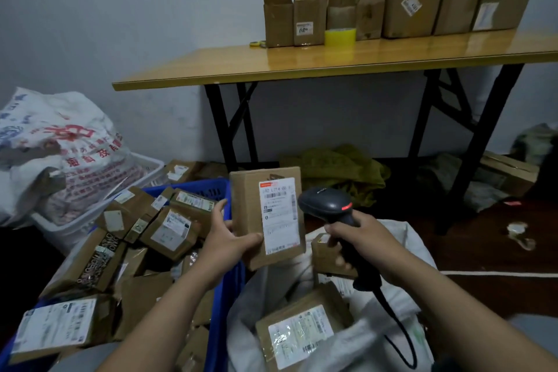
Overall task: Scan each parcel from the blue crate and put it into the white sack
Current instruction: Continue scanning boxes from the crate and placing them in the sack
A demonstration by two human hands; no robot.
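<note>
My left hand (226,235) grips a brown cardboard parcel (250,208) by its left edge and holds it upright, white label facing me, above the gap between crate and sack. My right hand (359,235) holds a black barcode scanner (327,202) by its handle, its head just right of the label, a red light glowing on it. The blue crate (232,290) at lower left is heaped with several labelled parcels. The open white sack (383,338) at lower right holds a few parcels, one labelled box (302,332) on top.
A wooden folding table (302,63) stands behind, carrying several open cardboard boxes and a yellow tape roll (339,37). A white basket with a printed sack (60,142) sits at the left. Green cloth (341,169) and another box lie under the table.
</note>
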